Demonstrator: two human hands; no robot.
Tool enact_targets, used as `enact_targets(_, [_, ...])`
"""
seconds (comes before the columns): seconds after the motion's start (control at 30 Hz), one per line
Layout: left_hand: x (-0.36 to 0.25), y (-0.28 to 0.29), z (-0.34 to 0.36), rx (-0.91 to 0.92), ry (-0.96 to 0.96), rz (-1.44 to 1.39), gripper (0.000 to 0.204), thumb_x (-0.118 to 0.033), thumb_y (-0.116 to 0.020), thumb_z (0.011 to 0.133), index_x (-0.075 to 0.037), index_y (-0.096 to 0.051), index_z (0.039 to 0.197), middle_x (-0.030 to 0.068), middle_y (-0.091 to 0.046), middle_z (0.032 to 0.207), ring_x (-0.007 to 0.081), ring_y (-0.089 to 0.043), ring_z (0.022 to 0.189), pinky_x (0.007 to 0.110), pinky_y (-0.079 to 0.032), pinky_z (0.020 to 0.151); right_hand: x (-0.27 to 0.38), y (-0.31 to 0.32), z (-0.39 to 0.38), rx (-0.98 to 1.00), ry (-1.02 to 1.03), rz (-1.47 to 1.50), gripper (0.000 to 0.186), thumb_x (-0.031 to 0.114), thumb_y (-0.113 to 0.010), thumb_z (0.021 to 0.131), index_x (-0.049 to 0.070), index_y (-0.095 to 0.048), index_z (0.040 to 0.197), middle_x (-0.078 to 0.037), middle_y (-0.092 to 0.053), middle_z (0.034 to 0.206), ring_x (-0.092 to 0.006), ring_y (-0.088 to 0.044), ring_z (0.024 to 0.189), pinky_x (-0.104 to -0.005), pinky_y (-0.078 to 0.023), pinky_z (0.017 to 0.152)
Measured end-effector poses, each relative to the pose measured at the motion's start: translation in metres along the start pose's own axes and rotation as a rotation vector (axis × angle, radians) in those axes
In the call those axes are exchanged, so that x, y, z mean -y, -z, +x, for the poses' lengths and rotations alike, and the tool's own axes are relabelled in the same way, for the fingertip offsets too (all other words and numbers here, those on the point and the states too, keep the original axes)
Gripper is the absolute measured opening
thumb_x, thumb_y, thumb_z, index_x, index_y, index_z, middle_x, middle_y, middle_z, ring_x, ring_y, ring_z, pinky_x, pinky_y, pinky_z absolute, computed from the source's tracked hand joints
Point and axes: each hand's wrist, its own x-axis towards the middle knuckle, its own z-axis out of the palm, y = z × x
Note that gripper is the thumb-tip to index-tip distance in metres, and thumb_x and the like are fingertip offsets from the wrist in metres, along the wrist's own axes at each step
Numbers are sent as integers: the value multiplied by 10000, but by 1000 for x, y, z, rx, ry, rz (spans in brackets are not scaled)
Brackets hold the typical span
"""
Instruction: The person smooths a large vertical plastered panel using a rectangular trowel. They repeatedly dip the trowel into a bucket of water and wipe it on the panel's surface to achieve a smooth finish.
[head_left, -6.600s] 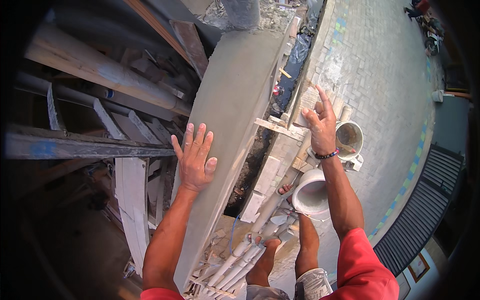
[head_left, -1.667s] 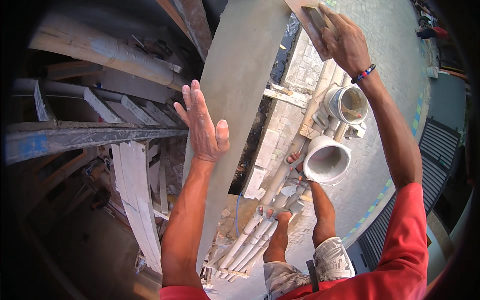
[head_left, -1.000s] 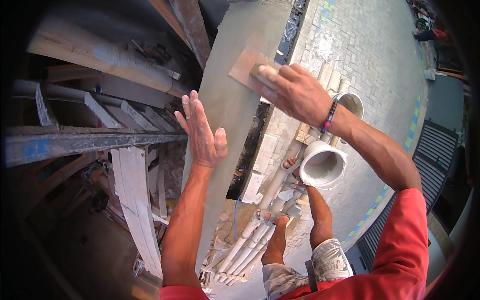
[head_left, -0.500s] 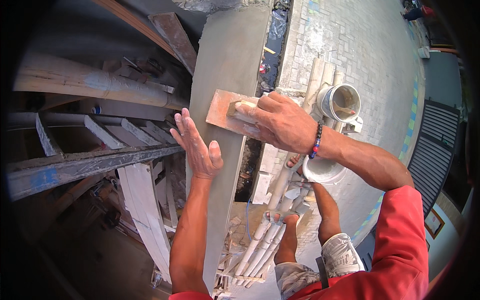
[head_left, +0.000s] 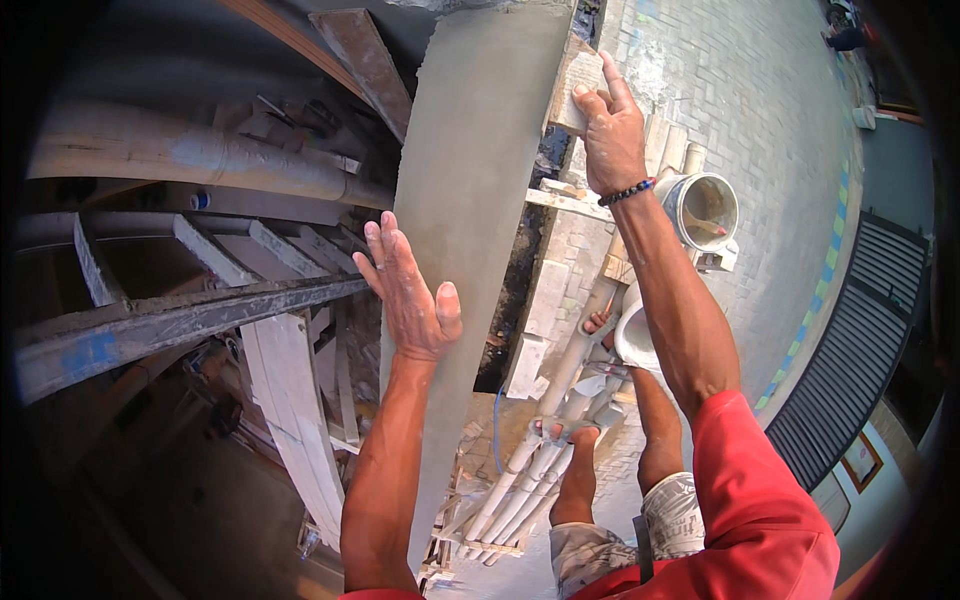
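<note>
My right hand [head_left: 612, 125] grips a plastering float [head_left: 577, 90] near the far right edge of a long strip of smooth grey plaster [head_left: 470, 150]. The float is seen nearly edge-on, with my thumb and one finger stretched along it. Part of its handle is hidden by the hand. My left hand [head_left: 408, 295] is raised at the strip's left side, palm turned inward, fingers stretched and thumb apart. It holds nothing, and I cannot tell whether it touches the plaster.
A bucket with a tool inside [head_left: 706, 212] stands on the right, and a white bucket [head_left: 637, 335] sits nearer my legs. My bare feet rest on bamboo poles [head_left: 535, 470]. To the left are a ladder-like frame [head_left: 200, 315] and a thick bamboo pole [head_left: 200, 165].
My right hand has carried the float away and rightward, from across the plaster face to its right edge, turning it nearly edge-on. My left hand stays raised and spread.
</note>
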Motion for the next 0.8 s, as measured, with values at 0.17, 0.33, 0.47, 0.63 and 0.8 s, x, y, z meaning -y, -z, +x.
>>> enact_targets(0.17, [-1,-2,1,8,-6,13,840,-316,-371,849,-29,-41,1566,212,-174,1612,391,-54,1511,622,61,1162,-64,37,-61,-34,-248,-45,654,4,-586,898,-17,-325,1498,-155,-644,1158,-160,-644,937,-291,-543,855])
enact_targets(0.33, [0,1,-1,-2,-2,13,837,-331,-369,854,-32,-49,1567,213,-181,1611,397,-59,1509,626,56,1160,-2,28,-8,-34,-22,13,607,-5,-491,959,-3,-237,1510,-180,-636,1158,-198,-691,928,-334,-632,735])
enact_targets(0.47, [-3,-2,5,-4,-25,11,814,-340,-376,879,-35,-67,1567,209,-177,1614,394,-71,1510,627,46,1161,-10,14,5,-6,-84,-157,630,14,-528,951,18,-248,1516,-155,-636,1129,-182,-684,921,-315,-627,712])
enact_targets(0.63, [-2,-1,1,2,-26,14,769,-330,-372,913,-39,-88,1566,204,-170,1617,392,-87,1509,627,36,1162,-30,80,-77,31,-313,-335,569,46,-596,895,-18,-441,1440,-158,-665,1067,-154,-638,945,-289,-505,849])
enact_targets(0.8, [-1,1,0,-13,-25,15,763,-327,-372,913,-47,-92,1567,194,-163,1620,388,-90,1510,627,31,1165,80,50,-18,178,455,-1230,579,120,-618,850,3,-478,1399,-255,-663,1083,-369,-684,903,-426,-533,817])
